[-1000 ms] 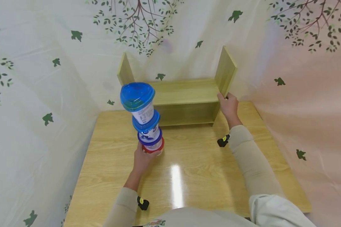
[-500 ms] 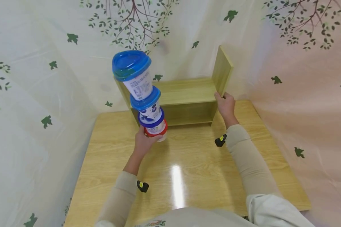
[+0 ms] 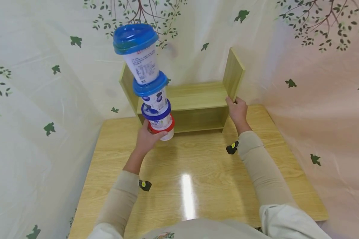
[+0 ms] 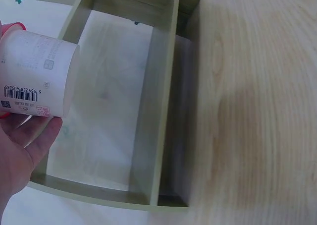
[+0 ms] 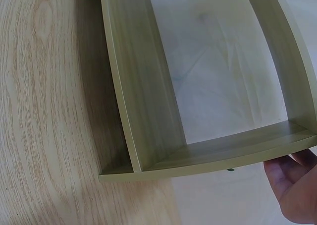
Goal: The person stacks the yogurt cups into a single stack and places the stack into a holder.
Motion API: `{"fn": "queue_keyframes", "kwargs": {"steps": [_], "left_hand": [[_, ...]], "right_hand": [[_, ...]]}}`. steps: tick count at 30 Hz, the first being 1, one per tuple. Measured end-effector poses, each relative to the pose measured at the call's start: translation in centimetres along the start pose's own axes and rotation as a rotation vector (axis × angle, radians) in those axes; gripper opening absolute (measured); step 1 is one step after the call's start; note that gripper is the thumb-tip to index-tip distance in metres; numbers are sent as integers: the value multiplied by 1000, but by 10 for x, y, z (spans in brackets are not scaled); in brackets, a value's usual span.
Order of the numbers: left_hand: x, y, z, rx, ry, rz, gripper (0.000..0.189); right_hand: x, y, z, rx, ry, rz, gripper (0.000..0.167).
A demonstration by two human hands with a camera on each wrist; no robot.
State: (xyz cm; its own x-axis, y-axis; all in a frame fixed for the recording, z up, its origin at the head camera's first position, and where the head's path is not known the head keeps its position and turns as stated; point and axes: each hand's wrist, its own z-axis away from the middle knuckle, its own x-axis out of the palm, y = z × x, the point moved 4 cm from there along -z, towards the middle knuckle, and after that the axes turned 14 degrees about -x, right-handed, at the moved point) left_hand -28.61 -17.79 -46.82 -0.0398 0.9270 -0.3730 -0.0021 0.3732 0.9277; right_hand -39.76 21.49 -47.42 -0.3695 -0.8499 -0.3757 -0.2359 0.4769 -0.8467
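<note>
Several lidded plastic tubs stand in one tilted stack in the head view. A larger tub [image 3: 142, 63] with a blue lid is on top. Below it come a blue-lidded tub [image 3: 155, 102], a tub with a dark blue lid [image 3: 156, 114] and, lowest, a red-lidded tub [image 3: 167, 135]. My left hand [image 3: 148, 139] grips that lowest tub, raised above the table before the shelf's left part. In the left wrist view, the white tub [image 4: 37, 71] shows its barcode side and base. My right hand [image 3: 238, 111] pinches the right side panel of a wooden shelf [image 3: 197, 96].
The shelf stands at the back of a wooden table [image 3: 209, 172], near a cloth backdrop [image 3: 191, 63] printed with leaves. Its left side panel [image 3: 127, 79] rises just behind the stack. The cloth also hangs along both sides of the table.
My left hand has lifted the stack of tubs up and away toward the shelf, and the stack leans left. My right hand keeps its place on the shelf panel.
</note>
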Motion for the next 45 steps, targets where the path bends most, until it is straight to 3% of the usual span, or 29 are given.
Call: {"fn": "queue_keyframes", "kwargs": {"steps": [12, 19, 27, 38, 45], "left_hand": [[-4, 45, -26, 84, -21, -75, 86], [-3, 68, -38, 116, -65, -46, 85], [7, 87, -53, 132, -139, -53, 84], [19, 108, -77, 179, -173, -71, 86], [26, 112, -79, 214, -206, -56, 80]], "right_hand": [[2, -5, -11, -2, 18, -36, 48], [4, -9, -14, 2, 11, -67, 48], [0, -3, -8, 41, 7, -56, 52], [-1, -1, -8, 27, 5, -85, 53], [5, 1, 0, 53, -7, -104, 56]]}}
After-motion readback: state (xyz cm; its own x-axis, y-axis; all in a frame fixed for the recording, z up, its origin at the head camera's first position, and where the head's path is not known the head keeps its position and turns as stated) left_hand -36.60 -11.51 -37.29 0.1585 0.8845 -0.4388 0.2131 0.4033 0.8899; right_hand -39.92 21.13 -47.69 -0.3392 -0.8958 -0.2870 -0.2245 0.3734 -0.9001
